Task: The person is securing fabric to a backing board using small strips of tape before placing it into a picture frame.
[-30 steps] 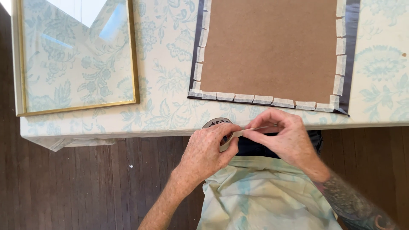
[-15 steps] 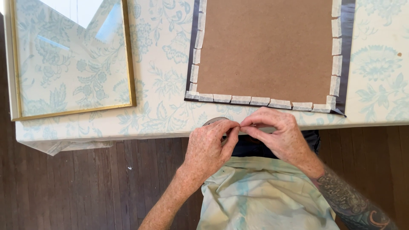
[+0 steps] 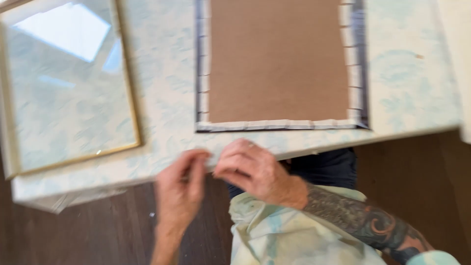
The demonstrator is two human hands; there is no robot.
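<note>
Both hands, left hand (image 3: 179,189) and right hand (image 3: 252,169), are pinching something unclear at the table's (image 3: 167,122) near edge; board (image 3: 279,59) edges are mostly taped.

A single head-worn camera looks steeply down, close over the table (image 3: 162,127) near edge and the floor (image 3: 88,235) below.

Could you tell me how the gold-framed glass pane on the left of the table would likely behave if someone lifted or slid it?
The gold-framed glass pane looks stiff: its edges run straight and it lies flat. It is probably fragile, since the reflective, see-through panel sits in only a thin frame. It may slide rather easily over the patterned tablecloth, with nothing resting on it. Both hands are away at the table's near edge.
</note>
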